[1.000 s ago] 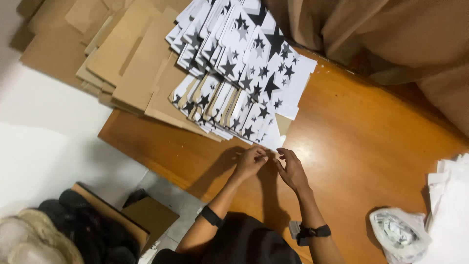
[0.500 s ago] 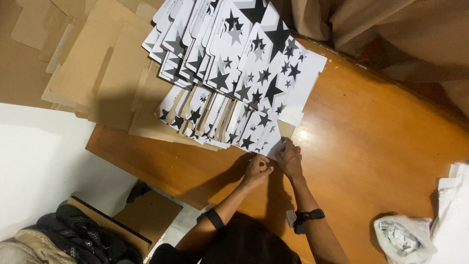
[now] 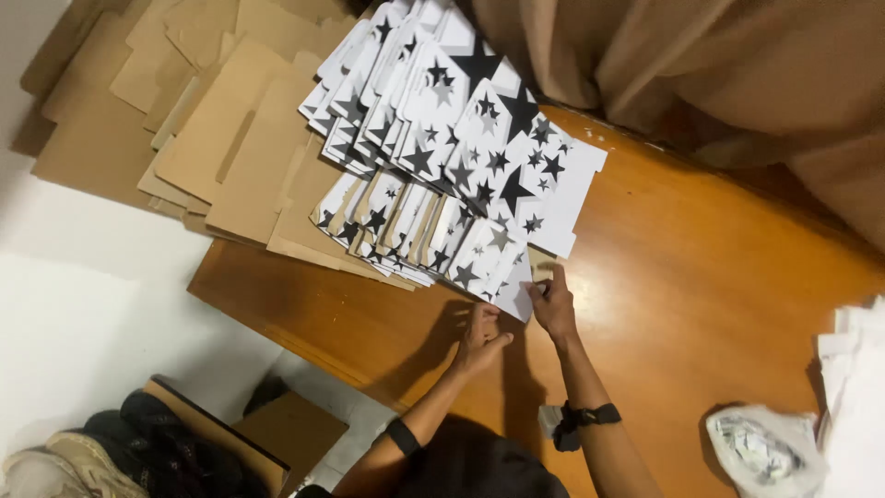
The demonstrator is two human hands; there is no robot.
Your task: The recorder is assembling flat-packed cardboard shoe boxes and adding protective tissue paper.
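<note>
Dozens of flat white box blanks printed with black and grey stars (image 3: 461,175) lie fanned in overlapping rows across the far end of the orange-brown wooden table (image 3: 701,286). The overlap leaves each card's edge showing, so a single one can be picked off the near end. Their plain brown backs peek out between some of them.

The right hand (image 3: 555,306) rests at the near corner of the fan, fingers curled and pinched together on the edge of the nearest star-printed card (image 3: 516,293), where a small brown flap shows just above the fingertips. The left hand (image 3: 481,334) sits just beside it on the table, fingers loosely curled; I cannot tell whether it grips the card's lower edge or only steadies it.

To the left, plain brown cardboard sheets (image 3: 221,138) spread in a loose layered heap, partly under the starred cards and hanging past the table edge. A crumpled plastic bag (image 3: 763,450) lies at the near right, next to a pile of white material (image 3: 857,387). A tan curtain (image 3: 719,74) hangs behind the table, and an open cardboard box holding dark shoes (image 3: 175,443) sits on the pale floor below.
</note>
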